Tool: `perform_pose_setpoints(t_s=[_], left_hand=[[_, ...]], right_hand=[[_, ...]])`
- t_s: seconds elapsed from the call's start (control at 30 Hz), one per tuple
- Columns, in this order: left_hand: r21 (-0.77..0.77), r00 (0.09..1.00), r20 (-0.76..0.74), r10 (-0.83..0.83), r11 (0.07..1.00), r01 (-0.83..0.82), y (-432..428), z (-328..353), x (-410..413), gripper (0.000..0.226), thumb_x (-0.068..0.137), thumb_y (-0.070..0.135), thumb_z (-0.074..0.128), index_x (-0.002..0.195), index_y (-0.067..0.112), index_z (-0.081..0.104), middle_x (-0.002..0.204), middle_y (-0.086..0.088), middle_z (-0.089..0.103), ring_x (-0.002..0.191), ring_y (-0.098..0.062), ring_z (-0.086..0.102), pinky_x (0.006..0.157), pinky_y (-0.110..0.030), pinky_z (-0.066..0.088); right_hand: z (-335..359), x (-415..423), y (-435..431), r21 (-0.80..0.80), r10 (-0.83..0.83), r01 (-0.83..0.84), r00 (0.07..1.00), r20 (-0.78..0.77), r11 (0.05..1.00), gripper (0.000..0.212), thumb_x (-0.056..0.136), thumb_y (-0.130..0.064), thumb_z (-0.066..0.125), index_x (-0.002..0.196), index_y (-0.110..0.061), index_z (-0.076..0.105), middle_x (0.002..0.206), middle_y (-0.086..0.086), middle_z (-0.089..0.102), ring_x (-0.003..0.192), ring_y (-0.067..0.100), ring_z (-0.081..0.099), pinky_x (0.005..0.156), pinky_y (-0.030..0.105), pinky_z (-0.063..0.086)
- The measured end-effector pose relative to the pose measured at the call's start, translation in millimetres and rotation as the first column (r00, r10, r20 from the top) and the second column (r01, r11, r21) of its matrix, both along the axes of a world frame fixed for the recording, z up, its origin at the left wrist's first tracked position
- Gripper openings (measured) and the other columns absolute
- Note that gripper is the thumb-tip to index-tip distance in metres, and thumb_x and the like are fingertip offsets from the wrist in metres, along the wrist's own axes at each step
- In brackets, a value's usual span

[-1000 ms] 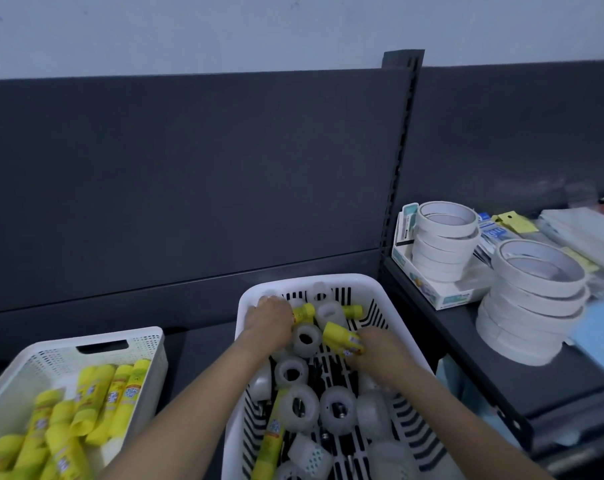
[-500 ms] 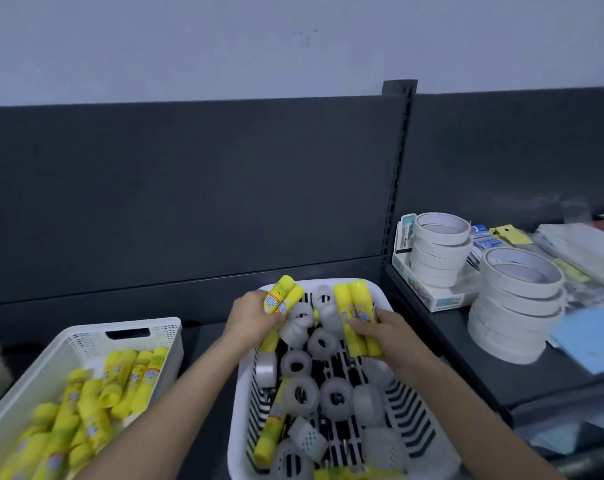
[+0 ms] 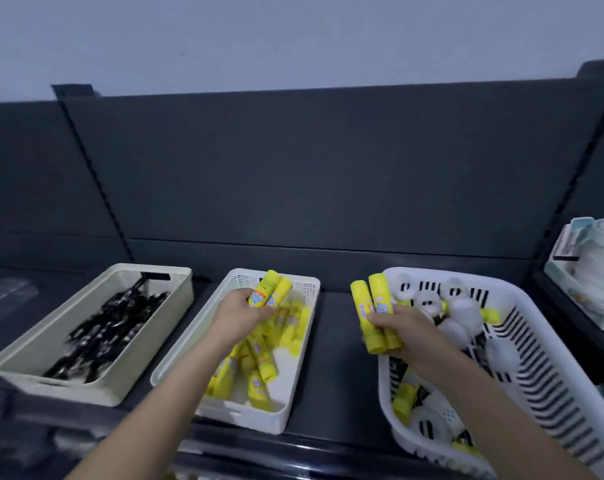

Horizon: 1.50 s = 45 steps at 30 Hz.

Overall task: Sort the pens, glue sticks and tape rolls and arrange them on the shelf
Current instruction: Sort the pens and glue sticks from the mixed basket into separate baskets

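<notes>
Change: since half a second ago the camera has swung left, bringing the pen basket (image 3: 68,386) into view. The left hand (image 3: 240,315) has carried its sticks from the slatted basket (image 3: 550,375) across to the glue basket (image 3: 241,415).
Writing: the yellow glue sticks carry labels with blue and orange print, but it is too blurred to read.
Left hand: reaches forward with the forearm bare and the fingers curled round the left pair of glue sticks (image 3: 269,289). Their caps point up and away, above the far half of the glue basket.
Right hand: grips the right pair of glue sticks (image 3: 373,306) side by side and nearly upright. It is at the left rim of the slatted basket, with the sticks over the gap of bare shelf (image 3: 342,358).
Glue basket: white, in the middle of the shelf, with loose glue sticks (image 3: 255,368) piled inside it.
Pen basket: cream, on the left, with black pens (image 3: 110,327) in a blurred heap.
Slatted basket: white, on the right. It holds clear tape rolls (image 3: 463,306) and a few stray glue sticks (image 3: 404,396) among them.
Far right: stacked white tape (image 3: 602,271) sits beside a box on the neighbouring shelf.
</notes>
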<state>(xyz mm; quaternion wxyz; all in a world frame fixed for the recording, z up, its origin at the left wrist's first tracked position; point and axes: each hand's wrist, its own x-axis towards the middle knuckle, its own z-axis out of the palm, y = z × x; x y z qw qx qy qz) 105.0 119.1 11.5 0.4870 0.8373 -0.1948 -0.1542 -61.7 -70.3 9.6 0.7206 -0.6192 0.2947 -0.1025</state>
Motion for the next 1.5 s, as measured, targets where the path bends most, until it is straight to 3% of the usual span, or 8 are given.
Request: perform_pose_setpoints(t_s=[0.3,0.43,0.57,0.6,0.7,1.03,1.37,1.5], left_hand=[[0.155,0.996,0.088,0.010,0.988,-0.024,52,-16,77,0.021,0.081,0.022,0.066,0.065,0.020,0.053,0.077,-0.008,0.061,0.079,-0.026,0.057,0.068,-0.029,0.039],[0.214,0.993,0.109,-0.044,0.977,0.020,33,-18,84,0.020,0.088,0.020,0.058,0.103,0.007,0.058,0.109,-0.013,0.063,0.105,-0.030,0.057,0.076,-0.028,0.040],[0.409,0.965,0.127,-0.227,0.899,0.158,27,-23,85,0.025,0.089,0.020,0.051,0.107,0.004,0.052,0.121,-0.018,0.056,0.113,-0.033,0.050,0.084,-0.033,0.043],[0.441,0.957,0.138,-0.257,0.881,0.173,28,-24,86,0.027,0.089,0.021,0.050,0.110,0.004,0.053,0.124,-0.018,0.052,0.116,-0.033,0.047,0.087,-0.033,0.042],[0.468,0.930,0.193,-0.312,0.863,0.192,32,-27,89,0.045,0.089,0.021,0.050,0.132,0.007,0.046,0.136,-0.016,0.043,0.128,-0.031,0.037,0.099,-0.035,0.038],[0.360,0.798,0.326,-0.508,0.847,0.392,4,-12,36,0.044,0.091,0.020,0.051,0.135,0.016,0.044,0.138,-0.006,0.042,0.131,-0.022,0.035,0.105,-0.028,0.030],[0.410,0.598,0.399,-0.695,0.718,0.562,-81,-6,-56,0.041,0.091,0.022,0.050,0.131,0.016,0.047,0.132,-0.003,0.049,0.124,-0.019,0.044,0.099,-0.025,0.034],[0.595,0.525,0.279,-0.804,0.574,0.563,-117,-7,-94,0.027,0.090,0.021,0.048,0.115,0.017,0.058,0.117,-0.002,0.056,0.108,-0.024,0.053,0.087,-0.034,0.045]], right_hand=[[-3,105,96,-0.005,0.056,-0.056,0.997,-0.060,0.998,0.015,0.084,0.003,0.052,0.086,-0.009,0.061,0.075,0.006,0.065,0.064,0.016,0.062,0.054,0.023,0.051],[-15,137,110,-0.156,-0.058,0.025,0.977,-0.206,0.987,0.012,0.082,0.001,0.051,0.085,-0.011,0.052,0.084,0.010,0.056,0.076,0.023,0.053,0.063,0.028,0.045],[-15,144,107,-0.518,-0.177,-0.017,0.930,-0.323,0.855,0.018,0.088,-0.007,0.046,0.072,-0.014,0.039,0.077,0.001,0.043,0.068,0.016,0.041,0.058,0.028,0.036],[-11,139,108,-0.580,-0.169,-0.066,0.924,-0.342,0.812,0.010,0.089,-0.006,0.043,0.081,-0.010,0.047,0.085,0.004,0.049,0.074,0.017,0.045,0.063,0.031,0.039],[-2,118,110,-0.756,-0.189,-0.172,0.912,-0.365,0.632,0.034,0.091,-0.005,0.043,0.123,0.003,0.049,0.127,0.014,0.050,0.117,0.028,0.047,0.092,0.030,0.036],[-7,32,76,-0.899,-0.367,-0.109,0.887,-0.280,0.423,0.035,0.092,-0.018,0.048,0.124,-0.005,0.051,0.130,0.007,0.049,0.119,0.023,0.047,0.095,0.027,0.037],[-5,-84,-2,-0.823,-0.414,-0.207,0.783,-0.464,0.529,0.038,0.093,-0.020,0.050,0.129,-0.007,0.050,0.131,0.013,0.052,0.116,0.026,0.053,0.093,0.033,0.045],[-13,-120,-40,-0.743,-0.308,-0.383,0.734,-0.605,0.549,0.050,0.090,-0.032,0.055,0.135,-0.014,0.044,0.136,0.008,0.045,0.123,0.023,0.047,0.099,0.032,0.042]])
